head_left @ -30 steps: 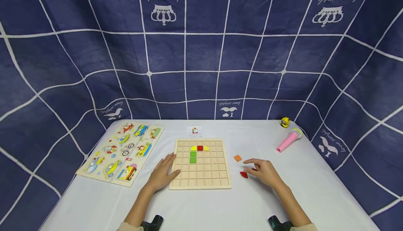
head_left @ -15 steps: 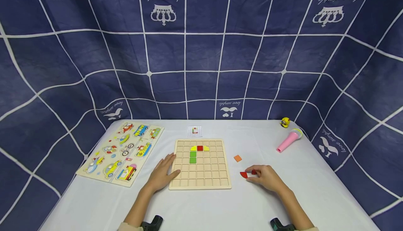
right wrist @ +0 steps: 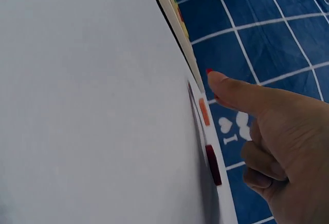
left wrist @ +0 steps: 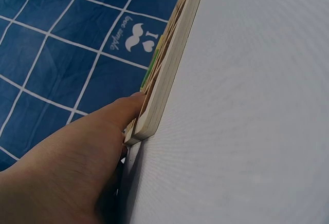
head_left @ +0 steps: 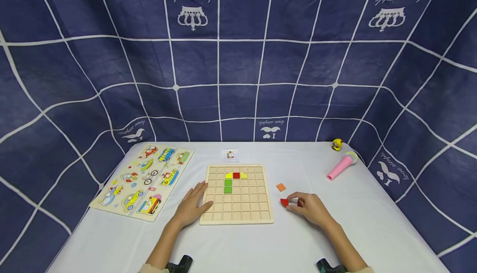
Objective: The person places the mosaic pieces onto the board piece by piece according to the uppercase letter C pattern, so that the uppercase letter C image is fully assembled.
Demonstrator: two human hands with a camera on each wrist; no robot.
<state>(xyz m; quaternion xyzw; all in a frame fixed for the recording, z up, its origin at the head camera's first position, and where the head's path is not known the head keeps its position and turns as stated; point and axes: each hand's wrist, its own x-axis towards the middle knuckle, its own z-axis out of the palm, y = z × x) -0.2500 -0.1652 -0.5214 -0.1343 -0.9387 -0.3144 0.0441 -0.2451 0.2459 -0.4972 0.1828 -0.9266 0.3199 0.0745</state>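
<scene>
My right hand (head_left: 311,209) pinches a red quarter-circle tile (head_left: 284,202) between thumb and fingers, right of the wooden grid board (head_left: 238,219). In the right wrist view only a red tip of that tile (right wrist: 209,71) shows past the thumb, above the table. A second red tile (right wrist: 213,165) lies on the cloth beneath the hand, and an orange square tile (head_left: 281,187) lies farther back. My left hand (head_left: 191,205) rests at the board's left edge, thumb on top, fingers extended. Two green squares (head_left: 228,186), a red square (head_left: 236,175) and two yellow pieces (head_left: 244,175) sit in the board's cells.
Behind the board lies a small pattern card (head_left: 230,155). A vehicle picture puzzle (head_left: 149,182) is at the left. On the right are a pink toy microphone (head_left: 342,166) and a small yellow figure (head_left: 337,144). A blue checked curtain (head_left: 238,62) surrounds the white table.
My right hand first shifted slightly toward me to the red tiles, then took hold of the quarter-circle one and raised it a little, toward the board. The left hand has stayed put.
</scene>
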